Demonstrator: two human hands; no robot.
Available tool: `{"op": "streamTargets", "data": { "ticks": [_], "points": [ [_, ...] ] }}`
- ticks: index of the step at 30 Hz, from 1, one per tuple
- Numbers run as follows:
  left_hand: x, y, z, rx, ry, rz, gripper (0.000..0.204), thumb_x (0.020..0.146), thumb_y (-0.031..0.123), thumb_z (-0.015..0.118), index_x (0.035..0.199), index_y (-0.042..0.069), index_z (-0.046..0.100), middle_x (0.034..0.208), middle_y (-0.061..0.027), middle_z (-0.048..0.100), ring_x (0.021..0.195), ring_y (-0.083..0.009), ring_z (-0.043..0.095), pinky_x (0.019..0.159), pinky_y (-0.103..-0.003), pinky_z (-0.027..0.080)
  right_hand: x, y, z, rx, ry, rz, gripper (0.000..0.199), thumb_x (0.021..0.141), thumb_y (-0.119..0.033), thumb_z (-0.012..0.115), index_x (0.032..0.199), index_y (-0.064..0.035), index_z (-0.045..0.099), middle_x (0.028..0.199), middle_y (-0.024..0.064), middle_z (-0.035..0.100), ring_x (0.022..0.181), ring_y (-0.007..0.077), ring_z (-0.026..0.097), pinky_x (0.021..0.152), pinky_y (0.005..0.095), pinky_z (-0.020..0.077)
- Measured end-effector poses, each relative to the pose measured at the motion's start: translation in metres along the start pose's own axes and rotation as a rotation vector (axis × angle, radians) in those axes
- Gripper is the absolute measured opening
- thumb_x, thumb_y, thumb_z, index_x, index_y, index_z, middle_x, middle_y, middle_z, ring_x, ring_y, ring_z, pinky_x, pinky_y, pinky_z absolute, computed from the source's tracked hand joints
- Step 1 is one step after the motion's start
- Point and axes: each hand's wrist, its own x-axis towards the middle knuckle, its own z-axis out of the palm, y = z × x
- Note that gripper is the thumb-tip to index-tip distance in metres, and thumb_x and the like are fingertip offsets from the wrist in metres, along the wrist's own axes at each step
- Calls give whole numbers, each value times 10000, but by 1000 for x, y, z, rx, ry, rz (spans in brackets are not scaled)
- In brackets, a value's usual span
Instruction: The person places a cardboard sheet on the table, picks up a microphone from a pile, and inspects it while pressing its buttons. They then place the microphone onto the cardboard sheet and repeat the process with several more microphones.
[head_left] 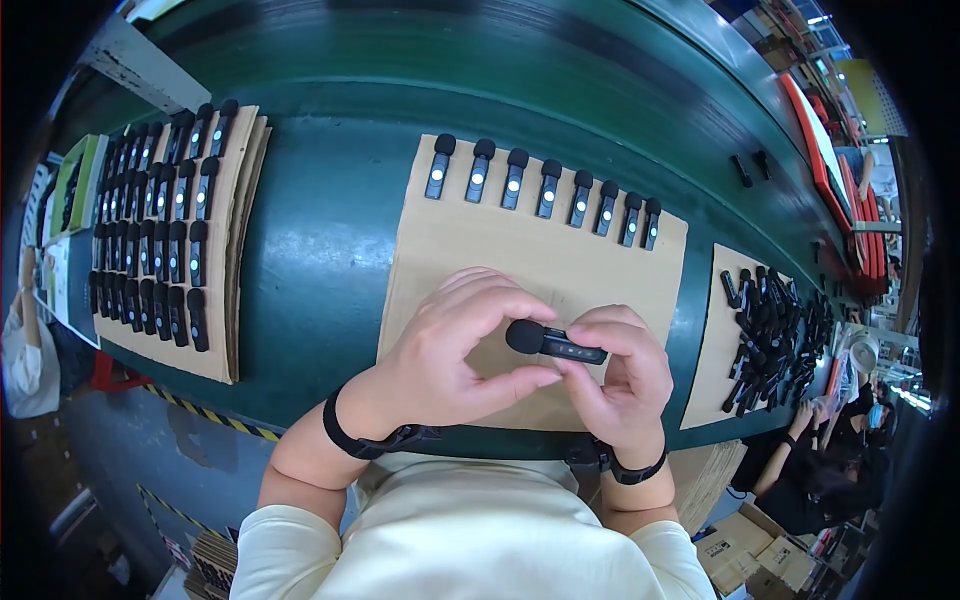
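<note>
Noting both bare hands close together, we see the small black oblong device with a rounded foam head [566, 347] between their fingers, foam end toward the left palm. The thumb and forefinger of the right hand [625, 375] pinch its body; those of the left hand [455, 345] curve around the foam end, contact there we cannot tell. Beneath the fingers we record a flat tan cardboard sheet [425, 260] on a glossy green tabletop [320, 200]. Beyond the fingertips, eight foam-topped black devices with pale round spots [549, 190] line its far edge. Well left of the left fingers, we log four rows of similar black devices [161, 245] on stacked cardboard [222, 335]; well right of the right fingers, a jumbled heap of black devices [765, 335].
</note>
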Motion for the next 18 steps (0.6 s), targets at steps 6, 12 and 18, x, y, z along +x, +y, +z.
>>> {"op": "streamTargets", "data": {
  "ticks": [6,12,18],
  "points": [
    [-2,-6,-1,17,-7,4,278,740,36,758,994,16,645,938,-100,672,897,-255,628,904,-417,486,-2,2,3,62,40,50,293,773,57,717,1032,14,588,995,154,617,885,236,606,785,315,494],
    [-2,-7,5,39,-10,-35,279,708,14,752,963,21,637,967,-110,634,895,-263,610,822,-363,484,-2,-3,2,153,110,100,255,793,14,723,1017,8,600,1020,154,614,902,241,604,804,324,498],
    [-2,-13,8,85,-74,-30,319,677,6,754,974,30,639,1025,-122,608,929,-270,603,823,-356,480,3,-5,-5,-89,4,-17,206,812,-22,718,988,8,615,952,149,631,874,255,610,783,319,488]
  ]
}}
